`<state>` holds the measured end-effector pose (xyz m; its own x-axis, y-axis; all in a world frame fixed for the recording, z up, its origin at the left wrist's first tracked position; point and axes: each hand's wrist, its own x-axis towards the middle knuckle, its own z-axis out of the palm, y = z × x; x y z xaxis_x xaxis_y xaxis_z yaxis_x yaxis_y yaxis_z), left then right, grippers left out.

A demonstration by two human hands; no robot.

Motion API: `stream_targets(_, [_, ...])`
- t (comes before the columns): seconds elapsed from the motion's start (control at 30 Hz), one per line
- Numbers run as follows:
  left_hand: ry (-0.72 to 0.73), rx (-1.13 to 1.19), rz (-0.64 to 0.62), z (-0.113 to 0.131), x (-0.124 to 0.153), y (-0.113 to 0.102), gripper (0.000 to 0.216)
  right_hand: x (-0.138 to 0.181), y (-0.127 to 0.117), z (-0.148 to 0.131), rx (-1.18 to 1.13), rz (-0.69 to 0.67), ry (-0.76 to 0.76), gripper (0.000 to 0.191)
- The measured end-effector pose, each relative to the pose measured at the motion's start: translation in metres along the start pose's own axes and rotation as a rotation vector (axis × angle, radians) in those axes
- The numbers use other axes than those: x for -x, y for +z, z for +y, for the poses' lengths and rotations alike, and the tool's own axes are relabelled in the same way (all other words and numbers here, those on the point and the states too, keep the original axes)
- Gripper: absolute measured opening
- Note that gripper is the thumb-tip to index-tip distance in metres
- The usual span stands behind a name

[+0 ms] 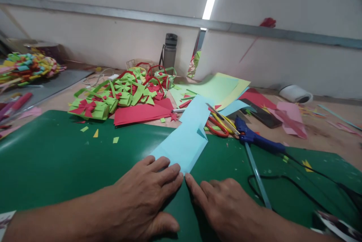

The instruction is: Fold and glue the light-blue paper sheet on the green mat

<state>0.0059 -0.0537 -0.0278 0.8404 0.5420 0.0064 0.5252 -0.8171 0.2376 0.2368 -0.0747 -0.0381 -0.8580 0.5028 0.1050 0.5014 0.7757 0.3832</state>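
Observation:
A light blue sheet of paper [181,145] lies on the green mat [102,155], with a crease along its lower right side and a small cut flap near its right edge. My left hand [144,193] rests flat on the paper's near left part, fingers stretched out and thumb apart. From the right, my right hand [223,200] reaches in with its index finger extended, the tip touching or just beside the paper's near corner. Its other fingers are bent, with nothing seen in them. Both index fingertips are close together at that corner.
Right of the paper lie red-handled scissors [217,128], a blue glue gun [257,139] with its cord, and a dark phone [261,113]. Behind are green paper bags with red bows [90,108], red sheets [144,113], a grey bottle [170,52] and a wall [113,34].

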Motion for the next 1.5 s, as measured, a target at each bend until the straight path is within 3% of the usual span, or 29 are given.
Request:
stream_targets(0.23, [0.008,-0.02,0.05,0.001,0.0,0.0,0.067,0.001,-0.008,0.001,-0.008,-0.022,0.018,0.058])
stream_targets(0.6, [-0.034,-0.025,0.06,-0.001,0.002,0.001,0.058,0.0,0.0,0.001,-0.02,0.043,0.025,0.044])
stream_targets(1.07, [0.018,-0.084,0.425,-0.018,0.014,0.009,0.016,0.0,-0.002,0.001,-0.004,0.049,0.02,0.042])
stream_targets(1.17, [0.096,0.003,0.367,-0.012,0.006,0.004,0.021,-0.001,-0.002,0.0,-0.013,0.064,0.04,0.043])
stream_targets(1.33, [0.055,0.097,0.092,-0.005,-0.003,0.002,0.052,-0.001,-0.005,0.0,-0.026,0.063,0.051,0.046])
stream_targets(1.5, [0.003,0.096,0.029,-0.004,-0.004,0.003,0.059,-0.003,-0.009,0.0,0.009,0.015,0.026,0.047])
